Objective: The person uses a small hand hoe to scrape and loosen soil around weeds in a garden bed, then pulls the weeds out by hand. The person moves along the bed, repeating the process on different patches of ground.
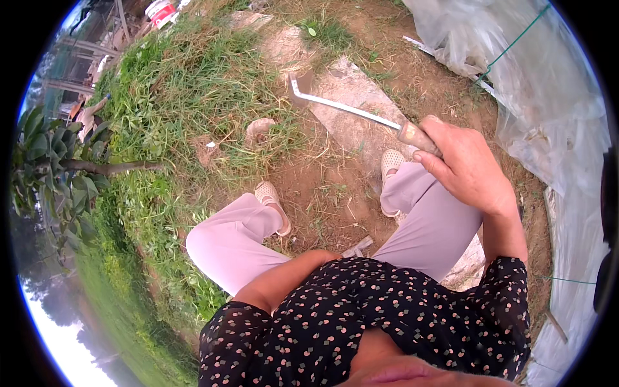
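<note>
My right hand (464, 164) is closed round the wooden handle of a small hand hoe (358, 111). The hoe's metal shank reaches away to the left, and its flat blade is raised over the grass and the edge of a stone slab (358, 92). My left forearm lies across my lap; the hand at its end is hidden behind the front of the dark patterned top. Between my two feet, in pale perforated clogs, there is bare soil (324, 203) with scattered dry stalks.
Uprooted or cut grass (217, 92) lies in a heap ahead to the left, beside a stone (260, 128). Clear plastic sheeting (541, 96) with green cord runs down the right. A leafy branch (111, 167) juts in at left. Another person (89, 118) is far off, near a bucket (160, 12).
</note>
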### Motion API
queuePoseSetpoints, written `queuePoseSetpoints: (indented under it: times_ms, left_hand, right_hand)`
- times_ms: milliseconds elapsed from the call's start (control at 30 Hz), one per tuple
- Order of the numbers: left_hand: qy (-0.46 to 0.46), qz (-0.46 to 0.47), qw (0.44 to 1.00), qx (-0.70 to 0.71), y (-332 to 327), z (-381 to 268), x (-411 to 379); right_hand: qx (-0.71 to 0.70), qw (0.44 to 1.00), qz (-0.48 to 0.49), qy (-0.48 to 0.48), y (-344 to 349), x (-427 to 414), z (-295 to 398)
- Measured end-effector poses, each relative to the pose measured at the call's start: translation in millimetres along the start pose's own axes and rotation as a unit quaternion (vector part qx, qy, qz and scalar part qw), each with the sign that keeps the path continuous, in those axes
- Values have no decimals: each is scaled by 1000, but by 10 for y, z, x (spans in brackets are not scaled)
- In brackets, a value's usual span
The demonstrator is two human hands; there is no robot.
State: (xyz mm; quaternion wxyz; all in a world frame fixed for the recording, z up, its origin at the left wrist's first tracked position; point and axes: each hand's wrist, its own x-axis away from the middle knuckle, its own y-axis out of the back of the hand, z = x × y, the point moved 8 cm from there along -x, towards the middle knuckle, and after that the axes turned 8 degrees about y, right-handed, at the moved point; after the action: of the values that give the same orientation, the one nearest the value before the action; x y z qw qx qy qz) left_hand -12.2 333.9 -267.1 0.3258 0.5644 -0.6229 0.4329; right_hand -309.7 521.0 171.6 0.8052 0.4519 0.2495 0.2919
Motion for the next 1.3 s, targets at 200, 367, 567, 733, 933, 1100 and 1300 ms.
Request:
queuePoseSetpoints:
  times_ms: [200,367,567,733,933,1100,1300]
  left_hand:
    - [1,-13,1000,3,20,-76,65]
    - [-5,-5,1000,18,152,-96,171]
    - [-22,22,998,49,375,-61,290]
    - [-31,41,997,62,641,-41,411]
    - [-42,71,995,60,973,18,537]
    - [-48,81,994,56,1328,98,694]
    - [-26,13,999,45,1885,109,1070]
  right_hand:
    - [-35,978,179,105,-700,-247,594]
    - [-47,976,203,61,-1051,-355,329]
    - [-53,966,254,4,-1217,-912,-13]
    - [-81,971,225,-9,-1193,-1370,-227]
    - [-134,962,239,-18,-1371,-1848,-553]
    - [-76,954,286,-47,-1506,-2126,-1013]
    - [-3,969,232,-84,-1324,-2556,-1704]
